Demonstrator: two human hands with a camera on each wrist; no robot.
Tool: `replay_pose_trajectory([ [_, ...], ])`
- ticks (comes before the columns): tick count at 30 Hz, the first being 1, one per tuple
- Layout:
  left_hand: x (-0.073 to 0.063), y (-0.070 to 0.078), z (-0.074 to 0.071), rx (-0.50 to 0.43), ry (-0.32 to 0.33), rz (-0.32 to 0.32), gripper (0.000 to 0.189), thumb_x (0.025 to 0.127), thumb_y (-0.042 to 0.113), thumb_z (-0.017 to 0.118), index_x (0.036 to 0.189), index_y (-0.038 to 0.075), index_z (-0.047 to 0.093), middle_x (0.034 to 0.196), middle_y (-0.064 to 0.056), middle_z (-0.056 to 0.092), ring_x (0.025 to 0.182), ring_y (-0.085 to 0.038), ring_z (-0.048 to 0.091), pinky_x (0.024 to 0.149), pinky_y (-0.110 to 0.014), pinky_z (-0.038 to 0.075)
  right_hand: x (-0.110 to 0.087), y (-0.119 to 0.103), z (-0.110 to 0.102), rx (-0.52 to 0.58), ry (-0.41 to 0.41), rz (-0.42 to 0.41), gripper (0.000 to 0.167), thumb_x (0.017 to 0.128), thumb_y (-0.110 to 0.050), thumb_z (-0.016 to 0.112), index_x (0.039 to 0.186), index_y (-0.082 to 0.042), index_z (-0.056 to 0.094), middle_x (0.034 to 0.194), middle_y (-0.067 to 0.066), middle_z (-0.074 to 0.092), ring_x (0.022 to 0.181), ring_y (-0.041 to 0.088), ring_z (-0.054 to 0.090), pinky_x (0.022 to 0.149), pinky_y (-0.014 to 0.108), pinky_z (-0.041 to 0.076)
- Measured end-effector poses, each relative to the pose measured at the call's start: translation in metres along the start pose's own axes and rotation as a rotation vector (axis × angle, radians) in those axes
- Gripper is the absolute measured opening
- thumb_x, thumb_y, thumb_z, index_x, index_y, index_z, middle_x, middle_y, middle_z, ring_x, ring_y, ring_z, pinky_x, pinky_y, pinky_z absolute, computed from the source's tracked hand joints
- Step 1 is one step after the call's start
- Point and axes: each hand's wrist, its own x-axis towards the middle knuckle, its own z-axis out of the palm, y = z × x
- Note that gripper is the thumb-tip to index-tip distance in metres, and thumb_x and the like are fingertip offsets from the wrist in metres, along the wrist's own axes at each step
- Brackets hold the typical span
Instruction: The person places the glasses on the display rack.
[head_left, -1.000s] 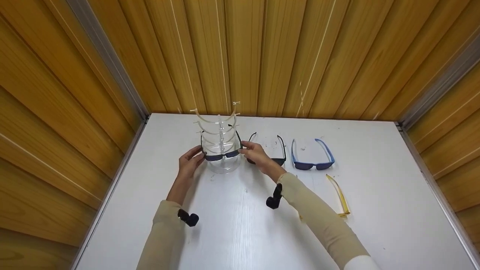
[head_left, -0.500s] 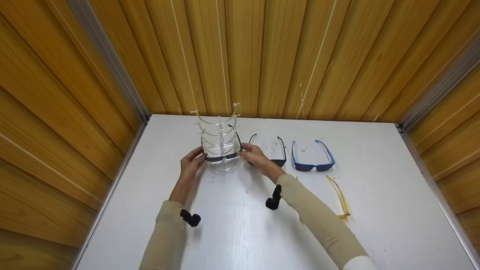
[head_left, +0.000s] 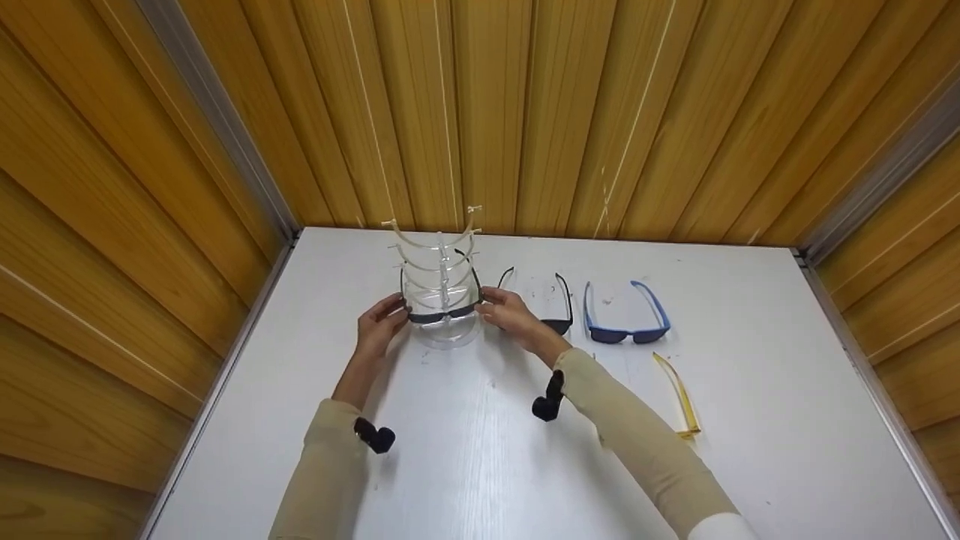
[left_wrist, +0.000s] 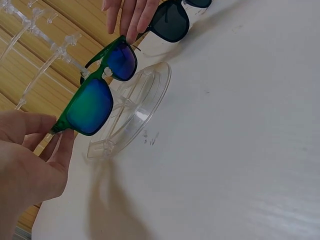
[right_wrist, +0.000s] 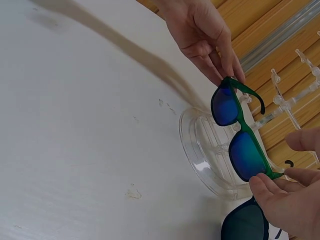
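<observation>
A pair of green-framed sunglasses (left_wrist: 91, 106) with mirrored blue-green lenses is held level at the lowest tier of a clear plastic display stand (head_left: 444, 279). My left hand (head_left: 379, 330) pinches one outer corner of the frame between thumb and fingers. At the opposite corner, my right hand (head_left: 514, 313) grips the hinge area, thumb in front. The temples reach back on either side of the stand's post, and the bridge sits close to the post in the left wrist view. Below the lenses shows the stand's round base (right_wrist: 202, 160).
Black sunglasses (head_left: 557, 325) lie right beside my right hand, partly covered by it. Further right are blue sunglasses (head_left: 626, 334) with temples unfolded. A yellow pair (head_left: 684, 397) is mostly hidden under my right sleeve. Wood-panelled walls (head_left: 487, 112) enclose the white table (head_left: 787, 420).
The sunglasses' front has tilted slightly, so the lenses look narrower from above than a second ago. Both hands keep their hold, shifting only a little.
</observation>
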Motion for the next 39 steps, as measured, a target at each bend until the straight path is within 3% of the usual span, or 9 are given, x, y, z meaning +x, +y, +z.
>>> replay_pose_trajectory([
  [5, 0.003, 0.001, -0.001, 0.015, -0.014, -0.010, 0.050, 0.097, -0.007, 0.058, 0.146, -0.005, 0.050, 0.151, -0.024, 0.052, 0.136, -0.032, 0.055, 0.112, -0.034, 0.051, -0.001, -0.003, -0.003, 0.004, 0.013, 0.010, 0.061, 0.100, -0.003, 0.053, 0.155, 0.008, 0.030, 0.163, 0.027, 0.032, 0.151, 0.037, 0.035, 0.125, 0.047, 0.034],
  [11, 0.000, 0.006, -0.013, 0.046, 0.014, -0.019, 0.049, 0.099, -0.005, 0.056, 0.147, -0.004, 0.048, 0.151, -0.024, 0.052, 0.138, -0.036, 0.054, 0.115, -0.040, 0.049, -0.011, -0.005, -0.011, 0.015, 0.002, 0.016, 0.062, 0.101, -0.003, 0.053, 0.156, 0.008, 0.028, 0.163, 0.030, 0.029, 0.148, 0.041, 0.040, 0.122, 0.048, 0.039],
  [16, -0.007, 0.011, -0.025, 0.074, -0.002, -0.051, 0.050, 0.101, -0.002, 0.056, 0.149, -0.003, 0.046, 0.153, -0.024, 0.050, 0.138, -0.036, 0.054, 0.115, -0.040, 0.049, -0.024, -0.007, -0.027, 0.022, -0.047, 0.011, 0.055, 0.104, -0.003, 0.049, 0.155, 0.008, 0.032, 0.159, 0.032, 0.035, 0.142, 0.043, 0.047, 0.120, 0.049, 0.042],
  [22, -0.020, 0.016, -0.039, 0.184, -0.043, -0.095, 0.045, 0.105, 0.006, 0.055, 0.149, 0.001, 0.049, 0.150, -0.022, 0.054, 0.133, -0.031, 0.060, 0.112, -0.038, 0.051, -0.037, -0.004, -0.054, 0.056, -0.085, 0.023, 0.046, 0.107, -0.005, 0.045, 0.152, 0.005, 0.041, 0.152, 0.029, 0.048, 0.139, 0.041, 0.052, 0.121, 0.051, 0.040],
  [33, -0.053, 0.008, -0.053, 0.324, -0.166, -0.084, 0.043, 0.104, 0.016, 0.059, 0.144, 0.000, 0.054, 0.139, -0.019, 0.065, 0.115, -0.021, 0.070, 0.106, -0.042, 0.056, -0.100, 0.015, -0.116, -0.080, -0.160, -0.001, 0.051, 0.107, -0.017, 0.053, 0.151, 0.007, 0.041, 0.151, 0.025, 0.052, 0.130, 0.025, 0.063, 0.114, 0.040, 0.049],
  [39, -0.063, 0.008, -0.046, 0.341, -0.215, -0.067, 0.040, 0.103, 0.015, 0.060, 0.141, 0.000, 0.058, 0.134, -0.018, 0.068, 0.111, -0.022, 0.072, 0.105, -0.046, 0.056, -0.132, 0.018, -0.143, -0.115, -0.162, 0.010, 0.054, 0.107, -0.023, 0.054, 0.152, 0.004, 0.042, 0.149, 0.023, 0.054, 0.128, 0.022, 0.064, 0.111, 0.035, 0.052],
])
